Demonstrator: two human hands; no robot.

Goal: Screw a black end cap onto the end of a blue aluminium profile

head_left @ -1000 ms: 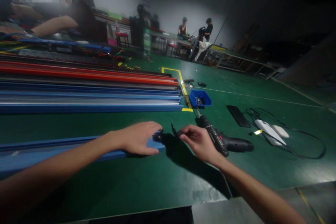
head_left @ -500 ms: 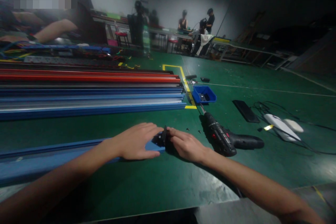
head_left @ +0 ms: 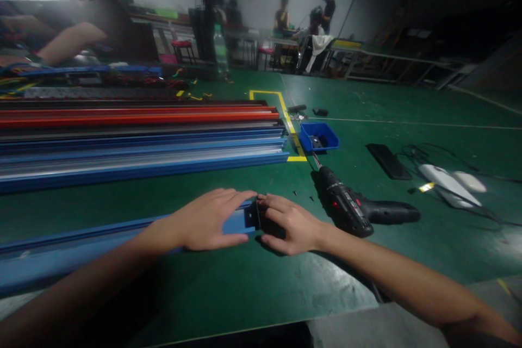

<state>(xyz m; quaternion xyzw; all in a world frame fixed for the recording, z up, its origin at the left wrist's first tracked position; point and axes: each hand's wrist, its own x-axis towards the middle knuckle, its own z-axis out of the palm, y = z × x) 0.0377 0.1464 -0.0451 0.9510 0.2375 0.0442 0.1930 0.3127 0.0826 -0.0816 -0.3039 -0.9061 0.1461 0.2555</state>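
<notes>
A long blue channel profile (head_left: 101,244) lies at the left on the green table, its right end near the middle of the view. My left hand (head_left: 207,220) is closed over that end, thumb on the near side and fingers on the far side. A small black end piece (head_left: 253,215) stands upright at the profile's end. My right hand (head_left: 289,223) is closed on the end piece from the right, fingertips at its top edge and thumb lower down. Two small dark screws (head_left: 311,198) lie beyond my right hand.
A black power drill (head_left: 346,206) lies at the right, its bit towards a blue bin (head_left: 320,137). Red and blue profiles (head_left: 163,155) lie beyond my left hand. Further right are a black slab (head_left: 388,161), white devices (head_left: 448,185) and cables. A co-worker's arm (head_left: 73,42) is at upper left.
The black end piece now sits straighter against the profile's end. My right hand's thumb has come down and apart from its fingers. The camera view has shifted slightly.
</notes>
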